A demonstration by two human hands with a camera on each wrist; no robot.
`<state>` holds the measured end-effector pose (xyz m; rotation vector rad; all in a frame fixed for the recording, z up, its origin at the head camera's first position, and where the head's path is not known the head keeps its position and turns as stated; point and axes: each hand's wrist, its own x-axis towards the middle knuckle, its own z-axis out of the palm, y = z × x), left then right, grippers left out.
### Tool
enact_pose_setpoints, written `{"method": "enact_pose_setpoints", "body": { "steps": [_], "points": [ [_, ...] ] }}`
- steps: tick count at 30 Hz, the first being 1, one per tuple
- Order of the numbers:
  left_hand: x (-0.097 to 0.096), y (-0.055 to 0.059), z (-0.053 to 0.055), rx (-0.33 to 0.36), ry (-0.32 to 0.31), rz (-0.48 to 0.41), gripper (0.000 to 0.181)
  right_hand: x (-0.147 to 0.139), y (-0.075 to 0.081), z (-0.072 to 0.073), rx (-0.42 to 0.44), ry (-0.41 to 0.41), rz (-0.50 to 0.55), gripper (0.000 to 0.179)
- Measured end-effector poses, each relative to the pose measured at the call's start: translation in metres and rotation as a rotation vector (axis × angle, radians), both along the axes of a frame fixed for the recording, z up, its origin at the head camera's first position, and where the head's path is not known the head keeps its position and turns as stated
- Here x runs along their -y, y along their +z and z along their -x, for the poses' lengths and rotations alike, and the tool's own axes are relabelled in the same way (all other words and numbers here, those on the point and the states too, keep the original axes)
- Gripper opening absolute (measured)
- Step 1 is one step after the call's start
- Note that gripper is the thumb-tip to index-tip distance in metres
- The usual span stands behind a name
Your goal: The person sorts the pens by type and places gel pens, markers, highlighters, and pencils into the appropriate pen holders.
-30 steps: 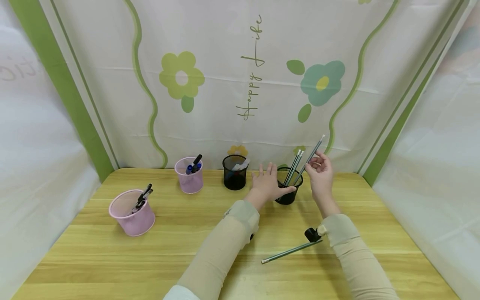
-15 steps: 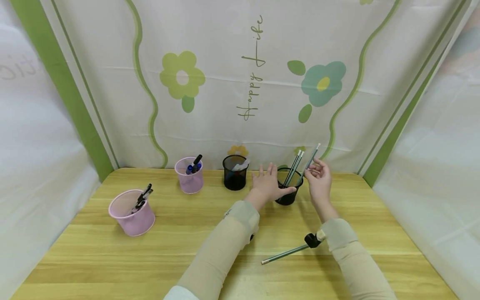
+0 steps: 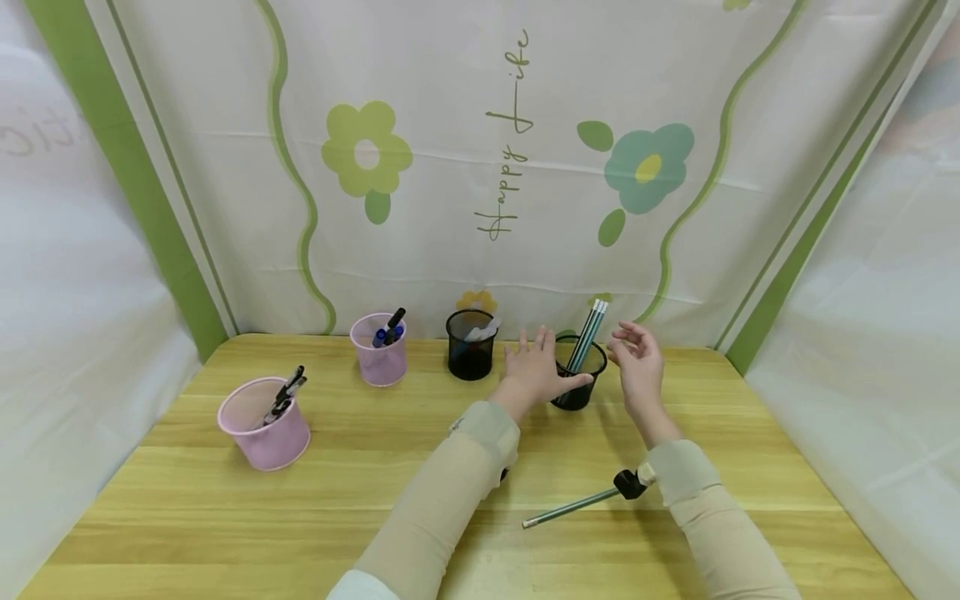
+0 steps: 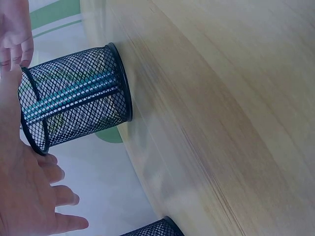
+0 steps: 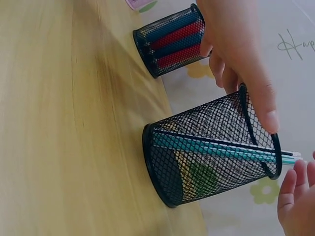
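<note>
A black mesh pen cup (image 3: 573,398) stands upright at the right back of the table. Several green pencils (image 3: 588,337) with white ends lean together inside it. My left hand (image 3: 532,375) rests against the cup's left side, fingers straight and spread, thumb (image 5: 268,110) laid across the rim. My right hand (image 3: 637,362) is just right of the rim, fingers loosely bent, holding nothing; in the right wrist view its fingertips are close to the pencil ends. Another green pencil (image 3: 573,507) lies on the table, its right end hidden behind the black wrist camera (image 3: 628,483).
Left of the hands stands a second black mesh cup (image 3: 470,362), with red and blue sticks (image 5: 174,42) showing through its mesh. Farther left is a pink cup (image 3: 381,367) with markers. A larger pink cup (image 3: 273,446) with black pens stands at front left. Behind hangs a printed curtain (image 3: 435,242).
The pencil that my right hand pinched has gone down into the black cup beside the others. My right fingers have let it go. My left hand has stayed in place.
</note>
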<state>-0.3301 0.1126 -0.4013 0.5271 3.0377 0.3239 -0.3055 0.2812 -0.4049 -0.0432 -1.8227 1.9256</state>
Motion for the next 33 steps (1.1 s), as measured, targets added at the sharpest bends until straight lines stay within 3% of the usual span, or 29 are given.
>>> {"method": "enact_pose_setpoints", "body": {
  "steps": [9,15,22,33],
  "points": [
    [-0.003,0.002,0.000,0.003,-0.003,-0.001,0.112,0.001,0.013,-0.007,-0.028,0.082,-0.028,0.022],
    [-0.001,0.004,-0.001,0.007,-0.020,-0.011,0.113,0.006,0.020,-0.014,-0.061,0.128,-0.053,0.033],
    [0.006,0.002,0.001,0.007,0.013,-0.014,0.112,0.016,0.028,-0.018,-0.086,0.232,-0.113,0.041],
    [0.001,0.003,-0.001,0.014,-0.007,-0.014,0.113,0.014,0.031,-0.034,-0.134,0.327,-0.125,0.031]
  ]
}}
